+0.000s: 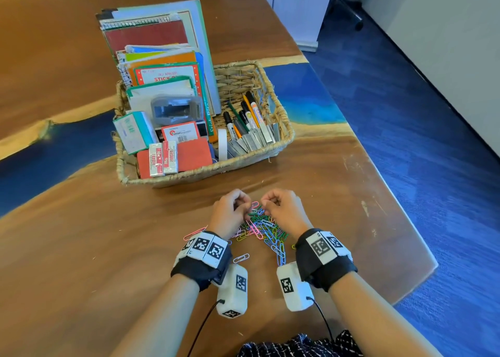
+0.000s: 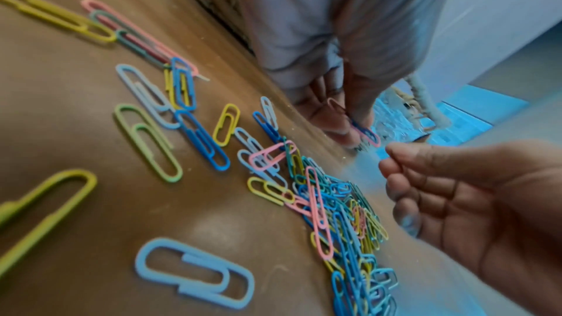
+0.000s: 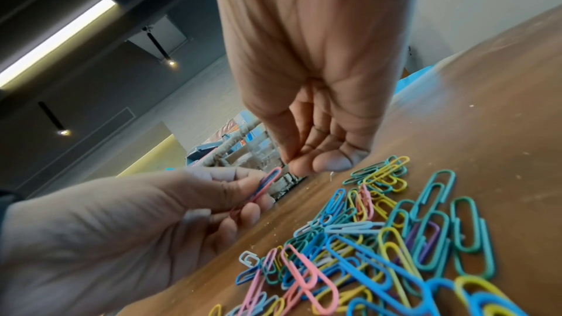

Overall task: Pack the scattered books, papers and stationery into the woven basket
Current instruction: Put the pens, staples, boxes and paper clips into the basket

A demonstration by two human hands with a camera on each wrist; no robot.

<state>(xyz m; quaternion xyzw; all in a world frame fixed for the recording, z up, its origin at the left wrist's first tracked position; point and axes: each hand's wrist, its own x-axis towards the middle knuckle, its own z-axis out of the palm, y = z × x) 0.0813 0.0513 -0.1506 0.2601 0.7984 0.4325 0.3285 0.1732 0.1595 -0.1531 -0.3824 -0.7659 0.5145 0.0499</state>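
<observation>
A pile of coloured paper clips (image 1: 266, 231) lies on the wooden table (image 1: 94, 248), just in front of the woven basket (image 1: 285, 129). My left hand (image 1: 238, 208) hovers over the pile's far end and pinches a few pink and blue clips (image 3: 269, 182) between thumb and fingertips (image 2: 340, 126). My right hand (image 1: 273, 204) faces it a finger's width away. Its thumb and fingertips (image 3: 301, 165) are curled together, and no clip shows between them. The basket holds upright books and notebooks (image 1: 162, 48), markers (image 1: 247, 116), staple strips (image 1: 257, 140), erasers (image 1: 163, 159) and small boxes.
Loose clips (image 2: 149, 138) are strewn left of the pile, near my left wrist. The table's right edge (image 1: 405, 221) runs close to my right forearm, with blue carpet (image 1: 446, 167) beyond. Bare wood lies to the left of my arms.
</observation>
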